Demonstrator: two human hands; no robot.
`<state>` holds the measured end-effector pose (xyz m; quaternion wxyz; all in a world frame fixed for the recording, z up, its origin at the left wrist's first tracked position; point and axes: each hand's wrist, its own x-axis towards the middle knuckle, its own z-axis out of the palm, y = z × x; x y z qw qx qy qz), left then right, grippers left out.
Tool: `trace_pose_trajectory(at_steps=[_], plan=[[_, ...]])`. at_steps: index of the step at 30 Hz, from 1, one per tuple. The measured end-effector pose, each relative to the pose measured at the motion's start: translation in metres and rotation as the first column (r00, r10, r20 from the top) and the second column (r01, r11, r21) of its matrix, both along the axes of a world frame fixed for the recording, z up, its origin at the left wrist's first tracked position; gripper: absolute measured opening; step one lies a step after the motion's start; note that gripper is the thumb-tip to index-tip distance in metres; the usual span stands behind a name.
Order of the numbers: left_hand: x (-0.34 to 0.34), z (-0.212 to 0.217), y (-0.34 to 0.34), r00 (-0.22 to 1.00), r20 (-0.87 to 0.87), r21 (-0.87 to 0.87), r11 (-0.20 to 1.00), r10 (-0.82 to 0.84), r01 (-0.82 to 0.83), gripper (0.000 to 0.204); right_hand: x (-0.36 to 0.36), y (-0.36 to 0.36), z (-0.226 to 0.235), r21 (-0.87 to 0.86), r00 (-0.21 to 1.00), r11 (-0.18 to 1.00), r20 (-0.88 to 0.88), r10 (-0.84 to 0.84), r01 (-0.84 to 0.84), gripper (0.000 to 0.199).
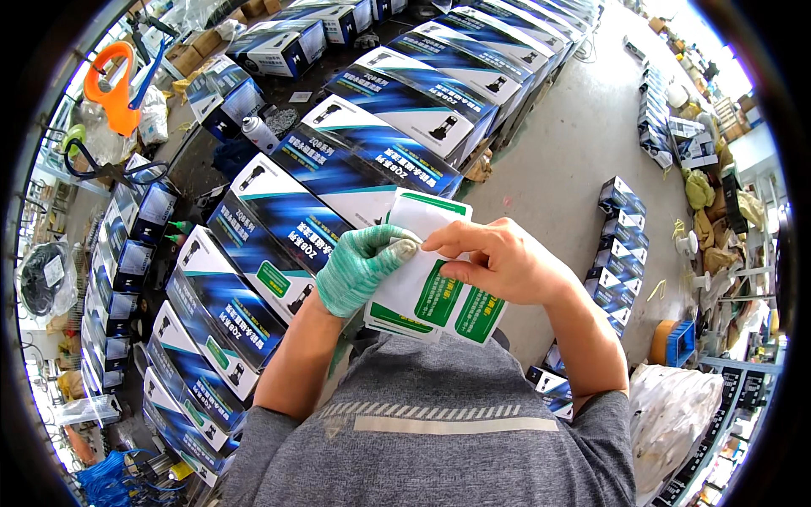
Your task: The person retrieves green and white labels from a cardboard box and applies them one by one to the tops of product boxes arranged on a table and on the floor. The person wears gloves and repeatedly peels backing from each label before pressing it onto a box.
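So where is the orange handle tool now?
The orange handle tool lies at the upper left of the head view, beyond the rows of blue boxes, left of the spray can.

Glossy paper sticker sheets (422, 287) — knitted cloth glove (359, 266); shiny cardboard boxes (287, 211), matt concrete floor (574, 152).

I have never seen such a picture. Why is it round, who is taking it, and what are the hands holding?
The picture comes from a wide-angle camera worn on a person's head, looking down, so edges bend. The left hand wears a green knit glove; the right hand is bare. Together they hold a stack of white and green sticker sheets, the right fingers pinching at the top sheet. On the workbench lie rows of blue and white boxes, some already bearing a green sticker. More boxes are stacked on the floor.
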<state>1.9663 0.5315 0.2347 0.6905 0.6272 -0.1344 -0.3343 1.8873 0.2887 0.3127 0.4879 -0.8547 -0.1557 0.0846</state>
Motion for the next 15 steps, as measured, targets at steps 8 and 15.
trace_pose_trajectory(at_steps=[8, 15], plan=[[-0.001, 0.002, 0.006, 0.994, 0.088, -0.041, 0.997, -0.058, 0.061, 0.021, 0.017, 0.012, -0.003, 0.055, 0.996, 0.997, 0.076, 0.055, -0.059, 0.028], [0.002, -0.004, 0.015, 0.978, 0.208, -0.022, 0.999, -0.037, 0.042, 0.024, 0.023, 0.017, -0.007, 0.092, 0.993, 0.992, 0.084, 0.082, -0.09, 0.023]])
